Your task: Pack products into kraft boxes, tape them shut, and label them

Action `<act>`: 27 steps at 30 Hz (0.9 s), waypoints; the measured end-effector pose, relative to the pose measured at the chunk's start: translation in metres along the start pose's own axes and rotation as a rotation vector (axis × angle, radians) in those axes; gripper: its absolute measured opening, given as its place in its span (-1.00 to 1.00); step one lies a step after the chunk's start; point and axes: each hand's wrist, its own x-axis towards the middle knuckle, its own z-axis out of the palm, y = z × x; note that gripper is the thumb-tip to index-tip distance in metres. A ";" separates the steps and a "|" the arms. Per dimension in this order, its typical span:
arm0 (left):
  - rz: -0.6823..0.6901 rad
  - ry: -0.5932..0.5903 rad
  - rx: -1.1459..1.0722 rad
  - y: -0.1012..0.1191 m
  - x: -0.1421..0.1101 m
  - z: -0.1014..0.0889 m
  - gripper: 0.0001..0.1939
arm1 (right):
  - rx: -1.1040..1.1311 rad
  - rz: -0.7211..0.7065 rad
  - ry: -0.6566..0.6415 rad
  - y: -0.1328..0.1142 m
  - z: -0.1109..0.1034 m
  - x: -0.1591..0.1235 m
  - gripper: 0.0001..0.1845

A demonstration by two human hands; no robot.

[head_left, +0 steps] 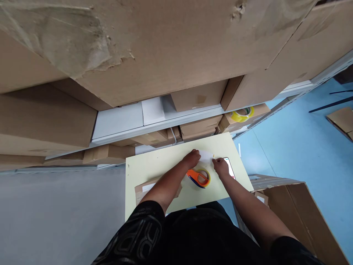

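A small white sheet (206, 156), paper or thin plastic, spans the gap between my two hands over the pale table (154, 163). My left hand (192, 159) is closed on its left edge. At its right edge my right hand (221, 167) is pinched, beside a tiny yellow spot. Just below the hands lies an orange and blue tape dispenser (199, 179) with a roll of tape. A phone (229, 166) with a lit screen rests partly behind my right hand. Under my left forearm sits a flat cardboard package (140, 191) with a white label, partly hidden.
Large cardboard boxes (165, 48) fill the shelf (165, 127) in front and overhead. A yellow tape roll (242, 114) sits on a box at the shelf's right. An open cardboard box (298, 209) stands on the floor right of the table.
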 end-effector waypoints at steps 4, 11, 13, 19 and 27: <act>-0.011 0.000 -0.010 0.001 -0.002 -0.001 -0.81 | 0.013 0.092 0.003 0.003 0.004 0.002 -0.71; -0.130 0.043 -0.077 0.024 -0.003 -0.012 -0.85 | 0.023 -0.014 -0.039 -0.006 0.011 -0.006 -0.80; -0.207 0.073 -0.149 0.035 -0.002 -0.016 -0.72 | -0.013 -0.099 -0.040 -0.011 0.014 -0.010 -0.80; -0.517 0.135 -0.623 0.049 0.002 -0.026 -0.75 | -0.122 -0.487 -0.090 -0.017 0.024 -0.020 -0.78; -0.673 0.192 -0.588 0.027 -0.017 -0.027 -0.86 | -0.505 -0.695 -0.024 -0.012 0.029 -0.010 -0.60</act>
